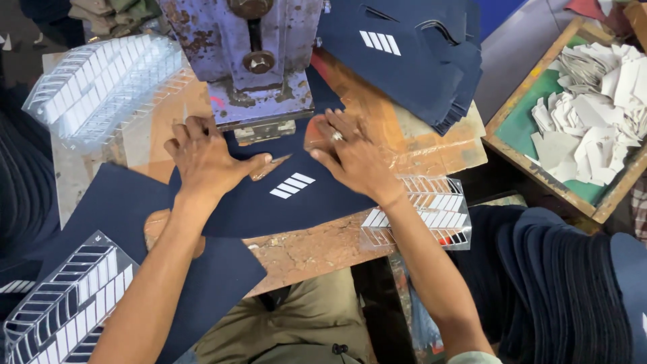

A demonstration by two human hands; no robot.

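Observation:
A navy fabric piece [296, 205] with a white striped patch [292, 185] lies flat on the worn wooden table [317, 249], below the purple press machine [259, 61]. My left hand [202, 158] presses flat on the fabric's left part, fingers spread toward the press. On the fabric's right part rests my right hand [354, 155], a ring on one finger, palm down. Neither hand grips anything.
A stack of navy pieces [418, 61] sits at the top right. Clear sheets of white stripes lie at the top left [101, 84], bottom left [60, 303] and right [431, 216]. A wooden tray [522, 125] holds white scraps. More navy stacks [559, 283] stand at the lower right.

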